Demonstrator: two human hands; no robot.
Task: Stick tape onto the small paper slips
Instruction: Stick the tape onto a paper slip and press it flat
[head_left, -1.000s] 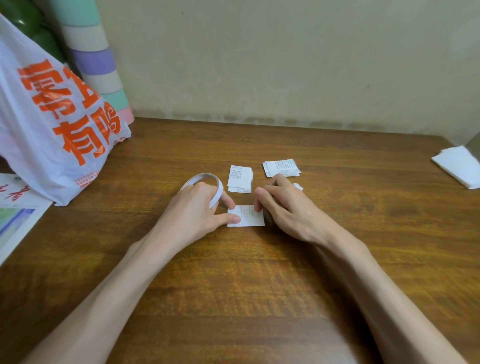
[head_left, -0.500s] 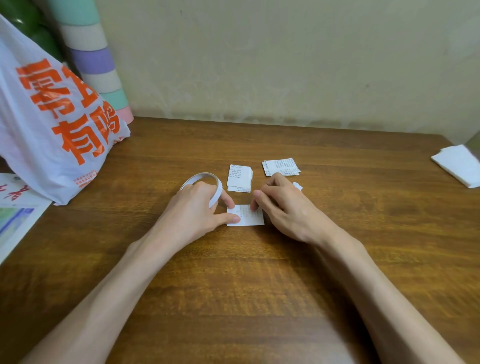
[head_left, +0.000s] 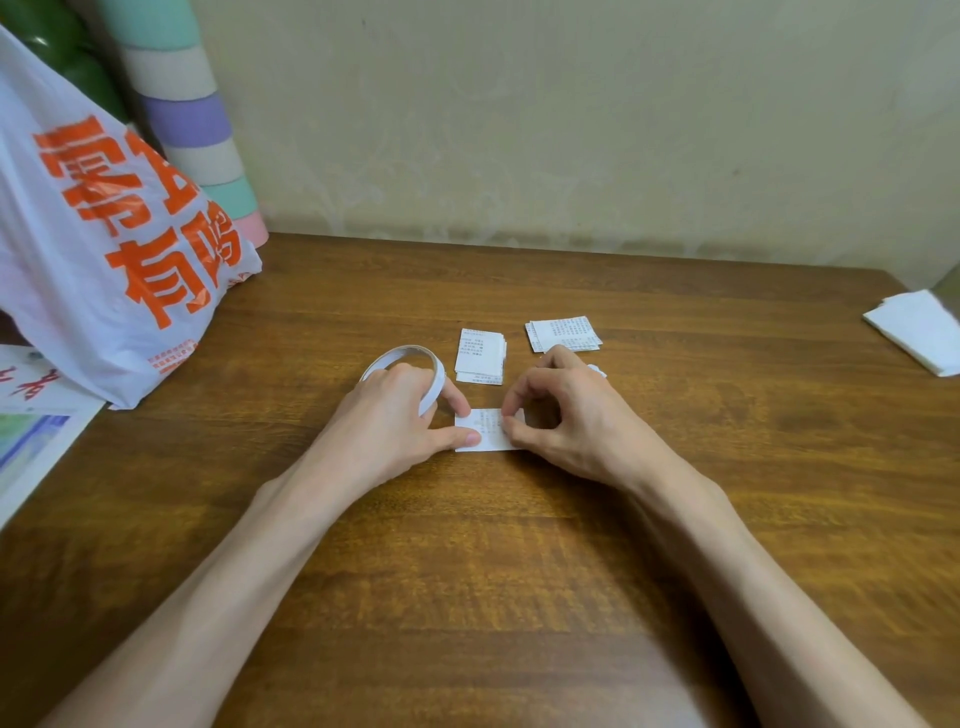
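Table (head_left: 519, 597): brown wood, grain visible, smooth, faint sheen near the front edge. Slip (head_left: 488, 434): thin white paper, matt, printed. 2 stacks (head_left: 480, 356) (head_left: 565, 335) behind it: same matt printed paper. Tape roll (head_left: 410, 356): white ring, smooth, slightly glossy. Bag (head_left: 104, 234): thin white plastic, crinkled, glossy, orange print. Wall (head_left: 571, 130): beige, matt, rough, blotchy. Folded white sheets (head_left: 919, 330) at right: matt, soft-looking paper. Striped roll (head_left: 192, 119): pastel bands, matt; material unclear. Printed sheet (head_left: 31, 431) at left: smooth paper.
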